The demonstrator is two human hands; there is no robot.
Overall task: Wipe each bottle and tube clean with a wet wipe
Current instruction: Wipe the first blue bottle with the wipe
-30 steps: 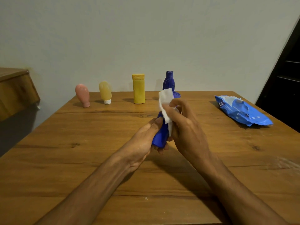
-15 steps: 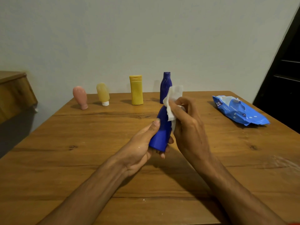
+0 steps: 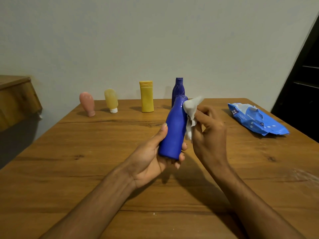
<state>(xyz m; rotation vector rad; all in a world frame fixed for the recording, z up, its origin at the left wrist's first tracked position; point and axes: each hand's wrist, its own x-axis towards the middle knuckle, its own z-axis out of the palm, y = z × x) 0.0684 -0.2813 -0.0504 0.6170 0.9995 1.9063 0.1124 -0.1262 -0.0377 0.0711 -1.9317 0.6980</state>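
Observation:
My left hand (image 3: 151, 156) grips the lower half of a bright blue bottle (image 3: 174, 128), held almost upright above the middle of the wooden table (image 3: 69, 169). My right hand (image 3: 208, 131) pinches a crumpled white wet wipe (image 3: 190, 112) against the bottle's right shoulder and neck. Along the table's far edge stand a pink tube (image 3: 87, 104), a yellow tube (image 3: 111, 100) on its white cap, a yellow bottle (image 3: 146, 96) and a dark blue bottle (image 3: 178, 87), partly behind the held one.
A blue pack of wet wipes (image 3: 257, 119) lies at the far right of the table. A wooden cabinet corner (image 3: 17, 97) juts in at the left, a dark door frame (image 3: 303, 80) stands at the right.
The held bottle has tipped up from a slant to almost upright and risen. The wipe has moved from over its front to its right side near the neck.

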